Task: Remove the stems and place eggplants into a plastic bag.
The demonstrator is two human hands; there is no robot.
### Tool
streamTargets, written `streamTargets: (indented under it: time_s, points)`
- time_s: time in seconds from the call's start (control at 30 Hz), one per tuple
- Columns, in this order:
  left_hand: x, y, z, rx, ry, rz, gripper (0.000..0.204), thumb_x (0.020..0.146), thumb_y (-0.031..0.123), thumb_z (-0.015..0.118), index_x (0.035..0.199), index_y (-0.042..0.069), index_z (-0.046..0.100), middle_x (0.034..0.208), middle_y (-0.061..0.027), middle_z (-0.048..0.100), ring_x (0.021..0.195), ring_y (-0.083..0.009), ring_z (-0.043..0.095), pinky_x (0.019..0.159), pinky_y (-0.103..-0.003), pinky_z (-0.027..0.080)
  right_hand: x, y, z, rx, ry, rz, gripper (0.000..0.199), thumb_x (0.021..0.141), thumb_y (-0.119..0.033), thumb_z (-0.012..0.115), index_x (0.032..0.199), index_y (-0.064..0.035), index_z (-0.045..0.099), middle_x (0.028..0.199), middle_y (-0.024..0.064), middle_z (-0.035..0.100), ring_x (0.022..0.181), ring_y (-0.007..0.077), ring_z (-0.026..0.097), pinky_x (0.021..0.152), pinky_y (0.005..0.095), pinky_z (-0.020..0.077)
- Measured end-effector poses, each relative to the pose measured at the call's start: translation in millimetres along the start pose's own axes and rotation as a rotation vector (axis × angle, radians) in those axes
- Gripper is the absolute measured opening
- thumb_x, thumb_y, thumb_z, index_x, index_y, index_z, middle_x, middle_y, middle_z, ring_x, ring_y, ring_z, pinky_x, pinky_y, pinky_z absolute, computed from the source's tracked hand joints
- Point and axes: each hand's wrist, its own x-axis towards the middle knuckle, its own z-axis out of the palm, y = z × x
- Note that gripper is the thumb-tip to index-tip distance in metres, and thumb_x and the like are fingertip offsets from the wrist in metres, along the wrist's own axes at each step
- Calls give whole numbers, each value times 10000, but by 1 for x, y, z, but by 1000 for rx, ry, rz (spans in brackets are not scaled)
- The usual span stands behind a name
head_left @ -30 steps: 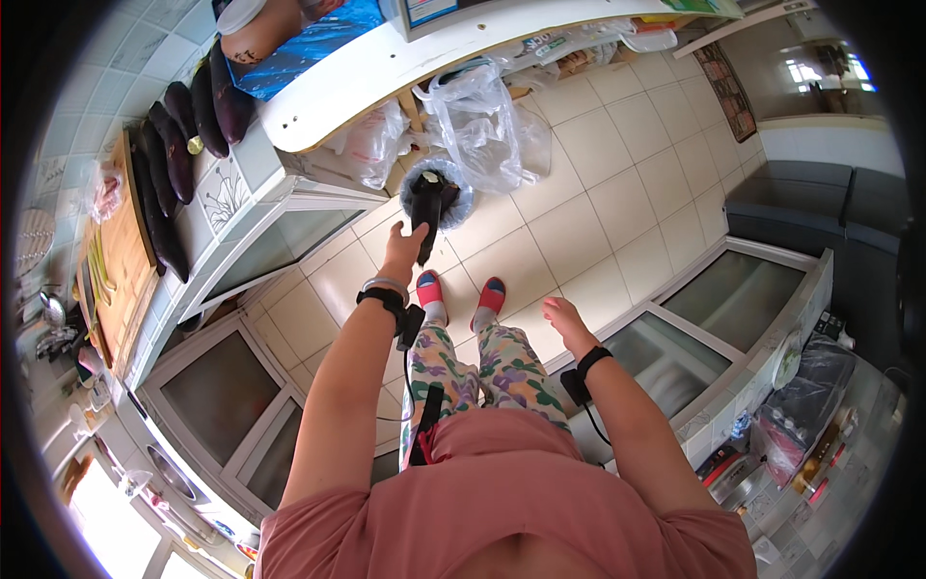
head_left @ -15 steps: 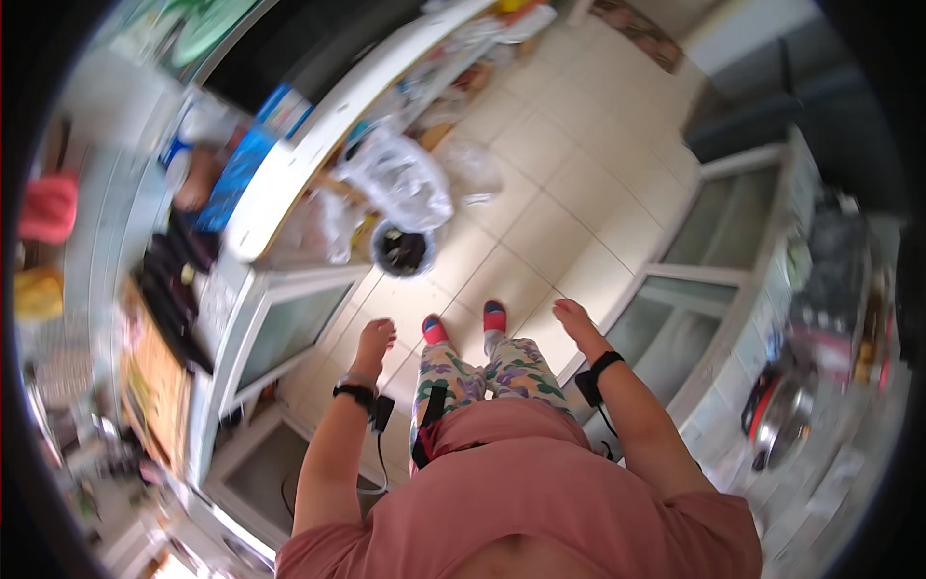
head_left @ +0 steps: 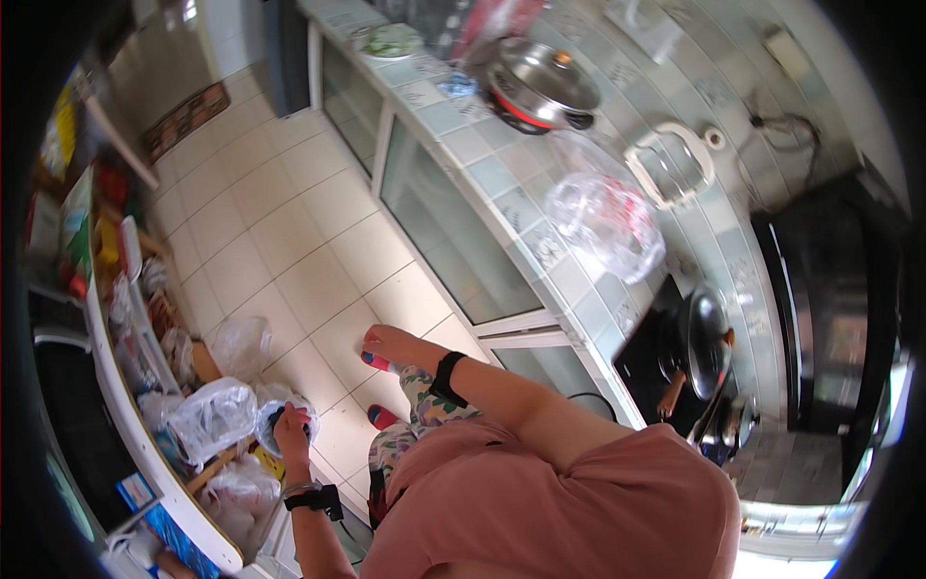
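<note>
My left hand [head_left: 290, 436] hangs over the rim of a small waste bin [head_left: 269, 417] on the floor, seemingly above it rather than on it. Its fingers are loosely bent, and nothing shows in them. In front of my body, my right hand [head_left: 391, 344] hangs free above the floor and a shoe [head_left: 374, 361]. The fingers are relaxed, and no object is visible in them. White plastic bags [head_left: 214, 417] lie beside the bin, close to my left hand.
A tiled counter [head_left: 502, 174] on the right bears a lidded steel pot [head_left: 545, 85], a clear plastic bag [head_left: 606, 224] and a stove with a dark wok [head_left: 702, 340]. To the left stands a cluttered white-edged shelf [head_left: 164, 492]. Tiled floor [head_left: 299, 251] stretches between them.
My view has swung to the right, bringing the stove and wok into sight. The bin and shelf now appear further left and lower. Both hands still hang low.
</note>
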Motion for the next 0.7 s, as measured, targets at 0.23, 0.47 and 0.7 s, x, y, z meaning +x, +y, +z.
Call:
streamTargets:
  time_s: [0.23,0.47,0.7]
  points:
    - [4,-10,21,311,-191,99,268,955,191,523,1007,-37,655,957,-134,683,866,-198,628,811,-321,480,-83,19,-82,85,702,95,209,919,-229,584,968,-27,602,885,189,635,856,348,605,736,413,481]
    - [67,44,92,437,-321,188,293,909,121,591,1174,-2,602,1104,-147,658,987,-222,629,853,-316,498,-112,75,-249,289,1979,204,656,852,-185,713,1352,34,348,1286,196,386,1127,294,459,988,410,388]
    - [66,161,265,411,-540,438,307,928,121,585,1219,25,567,1068,-113,646,945,-188,618,830,-297,494,-148,107,-383,707,2050,433,522,857,-249,718,1258,-18,476,1317,173,384,1098,292,483,957,429,447]
